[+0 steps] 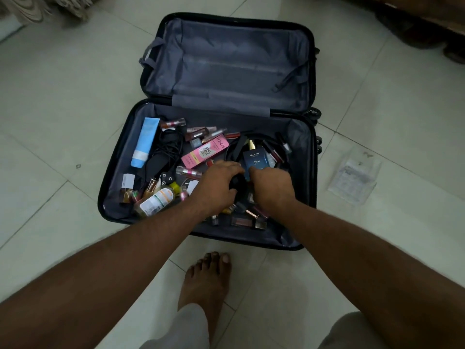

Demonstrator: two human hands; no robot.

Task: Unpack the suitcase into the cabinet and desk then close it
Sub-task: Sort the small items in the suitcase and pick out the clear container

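Observation:
A black suitcase (305, 187) lies wide open on the tiled floor, its far half bare of contents. The near half holds several small cosmetics, a blue tube (144, 143), a pink carton (205, 151), a black cable with a plug (167, 147) and a blue perfume box (256, 159). Both my hands are down in the near half. My left hand (216, 185) curls round a black object (237, 181) between the hands. My right hand (273, 186) grips the near end of the blue perfume box. What the black object is stays hidden.
My bare foot (207, 280) stands on the floor just in front of the suitcase. A clear plastic packet with paper (354, 178) lies on the tiles to the right. Dark wooden furniture (427, 18) fills the top right corner, patterned fabric (37, 8) the top left.

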